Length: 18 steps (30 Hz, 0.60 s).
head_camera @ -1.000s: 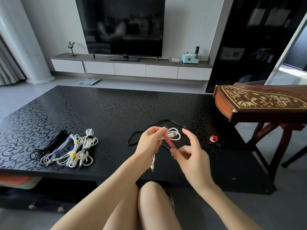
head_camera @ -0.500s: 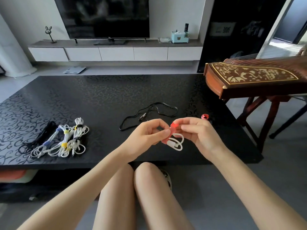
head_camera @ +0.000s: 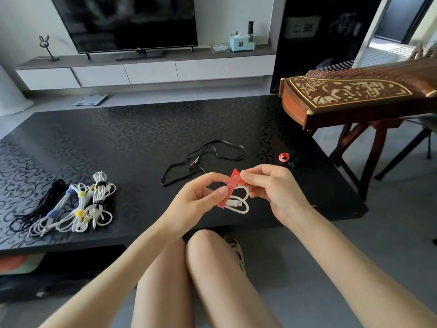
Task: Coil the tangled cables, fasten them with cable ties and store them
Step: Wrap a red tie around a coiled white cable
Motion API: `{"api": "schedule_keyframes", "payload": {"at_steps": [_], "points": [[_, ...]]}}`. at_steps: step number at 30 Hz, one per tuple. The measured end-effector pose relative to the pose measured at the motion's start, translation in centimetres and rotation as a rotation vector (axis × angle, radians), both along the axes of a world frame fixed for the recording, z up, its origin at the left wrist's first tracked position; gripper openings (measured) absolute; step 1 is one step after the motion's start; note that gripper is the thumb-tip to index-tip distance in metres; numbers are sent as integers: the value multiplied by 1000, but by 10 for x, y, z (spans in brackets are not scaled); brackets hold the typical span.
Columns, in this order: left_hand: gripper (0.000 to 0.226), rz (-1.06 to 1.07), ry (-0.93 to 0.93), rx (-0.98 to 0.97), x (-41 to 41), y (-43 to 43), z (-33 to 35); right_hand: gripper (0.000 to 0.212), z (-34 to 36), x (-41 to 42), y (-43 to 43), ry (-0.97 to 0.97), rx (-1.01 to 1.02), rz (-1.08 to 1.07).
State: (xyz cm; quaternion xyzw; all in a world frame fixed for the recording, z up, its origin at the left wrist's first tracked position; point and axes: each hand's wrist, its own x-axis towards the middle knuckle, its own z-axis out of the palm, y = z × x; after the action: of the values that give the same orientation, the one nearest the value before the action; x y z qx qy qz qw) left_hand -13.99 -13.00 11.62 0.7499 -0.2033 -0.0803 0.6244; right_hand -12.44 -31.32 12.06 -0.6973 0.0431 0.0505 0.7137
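Observation:
Above the near edge of the black table [head_camera: 118,143], my left hand [head_camera: 196,200] holds a small coiled white cable [head_camera: 238,202], thumb pressed on a red cable tie [head_camera: 230,190] that crosses the coil. My right hand [head_camera: 272,188] pinches the upper end of that red tie and the top of the coil. A loose black cable [head_camera: 205,157] lies uncoiled on the table just beyond my hands. At the left lies a row of several coiled cables [head_camera: 71,209], white and black, bound with yellow, blue and black ties.
A rolled red tie [head_camera: 283,157] and a small dark object [head_camera: 292,164] sit on the table at the right. A wooden zither on a stand [head_camera: 354,98] overhangs the table's right side. My bare knees [head_camera: 201,268] are below the table edge.
The red tie went from hanging loose between my hands to lying across the coil. Both hands have come closer together around the white cable. The camera tilted down.

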Motion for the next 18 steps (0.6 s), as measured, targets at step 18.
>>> {"api": "schedule_keyframes", "payload": {"at_steps": [18], "points": [[15,39,127,-45,10,4,-12,6,2,0,5,59,46,58]]}}
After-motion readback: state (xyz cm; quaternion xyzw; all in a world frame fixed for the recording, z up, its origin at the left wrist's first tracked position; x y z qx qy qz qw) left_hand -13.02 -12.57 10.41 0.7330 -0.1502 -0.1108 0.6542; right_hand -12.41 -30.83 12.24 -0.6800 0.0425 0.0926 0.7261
